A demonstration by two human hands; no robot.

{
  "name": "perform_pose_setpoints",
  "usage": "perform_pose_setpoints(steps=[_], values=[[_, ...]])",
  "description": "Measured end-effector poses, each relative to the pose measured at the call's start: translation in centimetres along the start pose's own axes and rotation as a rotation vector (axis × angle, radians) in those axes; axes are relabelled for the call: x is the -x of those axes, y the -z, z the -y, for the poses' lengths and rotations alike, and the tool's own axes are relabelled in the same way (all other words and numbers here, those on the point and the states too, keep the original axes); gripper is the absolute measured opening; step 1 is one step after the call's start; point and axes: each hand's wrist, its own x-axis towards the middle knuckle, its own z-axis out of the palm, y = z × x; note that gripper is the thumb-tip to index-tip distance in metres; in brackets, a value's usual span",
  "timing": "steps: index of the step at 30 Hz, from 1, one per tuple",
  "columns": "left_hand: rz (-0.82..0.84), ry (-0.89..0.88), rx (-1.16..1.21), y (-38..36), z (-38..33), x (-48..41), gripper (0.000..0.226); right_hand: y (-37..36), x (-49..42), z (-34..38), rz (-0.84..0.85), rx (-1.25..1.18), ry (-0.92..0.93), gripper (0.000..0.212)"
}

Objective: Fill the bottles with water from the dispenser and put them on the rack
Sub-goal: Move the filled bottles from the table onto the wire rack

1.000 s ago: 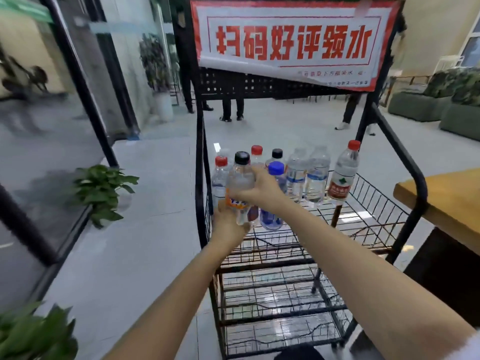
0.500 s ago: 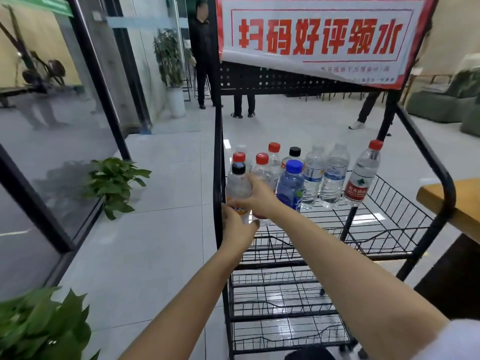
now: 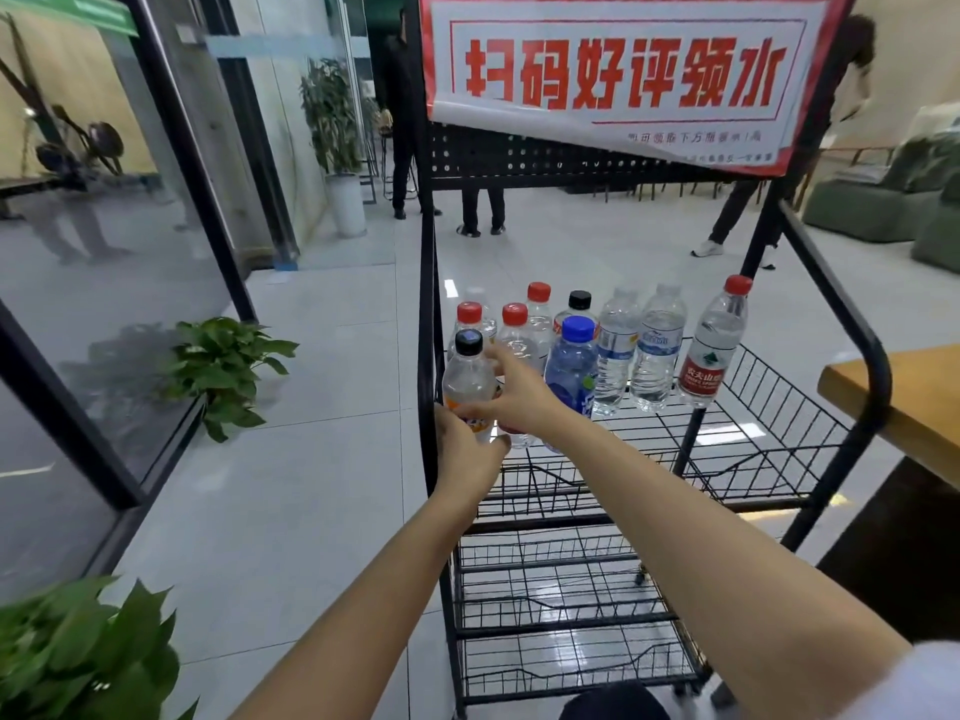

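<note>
A pale tiled floor (image 3: 311, 485) carries a black wire rack (image 3: 878, 366) under a red-and-white sign (image 3: 618, 75). Since a second ago the black-capped bottle (image 3: 467, 374) has come down and leftward to the top shelf's front left corner, just beside the other bottles (image 3: 660, 350). The right hand (image 3: 522, 400) grips its middle and the left hand (image 3: 462, 452) curls round its base, hiding whether it rests on the wire.

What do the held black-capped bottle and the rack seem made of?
The black-capped bottle: probably clear, glossy plastic; the background shows through its walls. The rack: seemingly metal, painted matte black; thin wire grids on a tubular frame.
</note>
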Motion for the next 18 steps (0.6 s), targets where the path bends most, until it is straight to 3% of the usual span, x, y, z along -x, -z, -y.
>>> perform_pose_setpoints(steps=[7, 13, 18], values=[[0.012, -0.025, 0.040, -0.1, -0.9, 1.2, 0.102, 0.1, 0.3, -0.4, 0.012, 0.036, 0.024, 0.081], [-0.010, -0.046, 0.051, -0.1, -0.9, 1.5, 0.096, 0.0, 1.1, -0.1, -0.016, 0.021, 0.092, 0.059], [0.010, -0.040, 0.070, 0.1, -1.3, 1.5, 0.103, 0.2, 0.9, 0.1, -0.029, 0.050, 0.054, 0.067]])
